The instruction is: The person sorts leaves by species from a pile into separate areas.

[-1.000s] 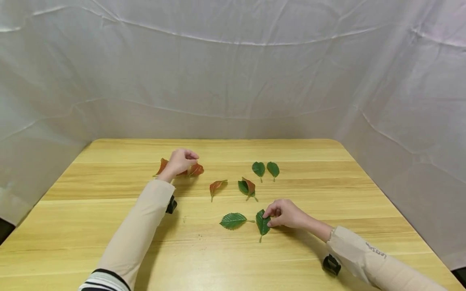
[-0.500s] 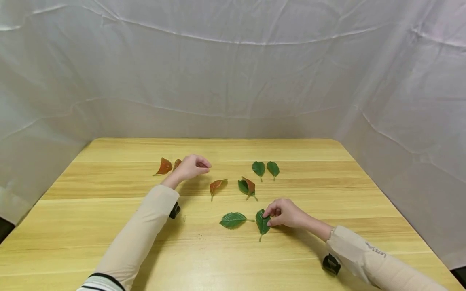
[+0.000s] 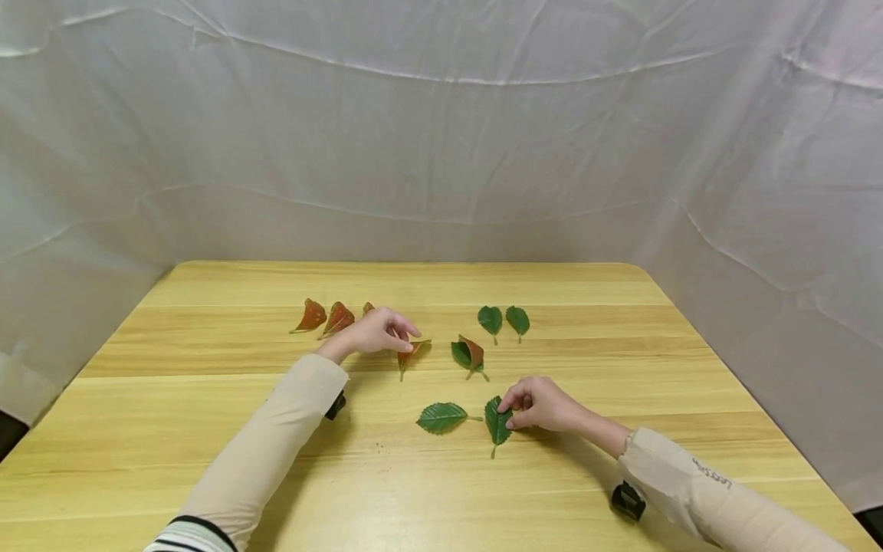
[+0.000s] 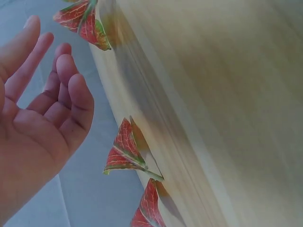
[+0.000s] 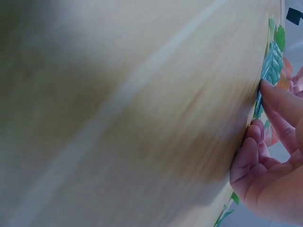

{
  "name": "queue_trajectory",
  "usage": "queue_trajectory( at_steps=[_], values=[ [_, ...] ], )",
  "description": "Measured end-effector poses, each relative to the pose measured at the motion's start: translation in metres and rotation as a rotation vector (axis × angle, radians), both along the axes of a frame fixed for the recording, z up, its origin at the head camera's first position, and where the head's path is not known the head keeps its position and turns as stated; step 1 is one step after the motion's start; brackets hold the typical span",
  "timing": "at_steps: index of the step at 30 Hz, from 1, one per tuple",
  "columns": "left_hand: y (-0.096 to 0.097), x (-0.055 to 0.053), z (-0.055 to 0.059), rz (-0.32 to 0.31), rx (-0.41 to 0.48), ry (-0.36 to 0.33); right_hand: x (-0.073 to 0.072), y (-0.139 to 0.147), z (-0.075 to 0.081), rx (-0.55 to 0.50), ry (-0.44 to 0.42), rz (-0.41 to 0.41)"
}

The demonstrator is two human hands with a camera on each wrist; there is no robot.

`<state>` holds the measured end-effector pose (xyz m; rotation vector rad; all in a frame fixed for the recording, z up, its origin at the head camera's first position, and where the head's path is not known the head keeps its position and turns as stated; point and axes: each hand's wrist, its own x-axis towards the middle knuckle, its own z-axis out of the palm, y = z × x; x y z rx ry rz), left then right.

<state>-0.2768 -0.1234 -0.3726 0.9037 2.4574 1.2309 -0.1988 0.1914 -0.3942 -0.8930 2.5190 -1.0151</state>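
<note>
My left hand point(image 3: 379, 331) hovers over a curled red leaf point(image 3: 408, 355) near the table's middle. In the left wrist view its fingers are loosely bent and apart, with nothing between them. My right hand point(image 3: 545, 405) rests at the right edge of an upright green leaf point(image 3: 495, 420), thumb and forefinger on it. Left of that lies another green leaf point(image 3: 441, 418), sideways. A red leaf point(image 3: 473, 352) overlaps a green leaf point(image 3: 459, 354) behind them. At the back left are red leaves point(image 3: 313, 315), one partly hidden by my left hand.
Two green leaves point(image 3: 490, 319) stand side by side at the back right of the wooden table point(image 3: 207, 429). Pale cloth point(image 3: 441, 153) hangs around the table's back and sides. Black wrist devices point(image 3: 627, 502) sit under both sleeves.
My left hand has moved right and nearer from the red leaves at the back left, uncovering them, to the middle red leaf. The right hand has stayed on its green leaf.
</note>
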Motion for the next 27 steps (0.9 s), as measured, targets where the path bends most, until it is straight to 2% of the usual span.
queue_trajectory(
  at_steps=[7, 17, 23, 27],
  values=[
    [0.004, 0.0, -0.001, -0.069, -0.028, -0.005, 0.0, 0.0, 0.0, -0.002, -0.004, 0.001],
    [0.01, -0.002, -0.002, -0.092, -0.129, 0.002, -0.001, 0.001, -0.001, -0.003, -0.011, -0.006],
    [0.013, -0.006, -0.003, -0.091, -0.212, -0.058, -0.001, 0.002, -0.002, -0.008, -0.015, -0.007],
    [0.013, -0.007, -0.003, -0.104, -0.225, -0.101, -0.002, 0.001, -0.001, -0.009, -0.019, -0.01]
  ],
)
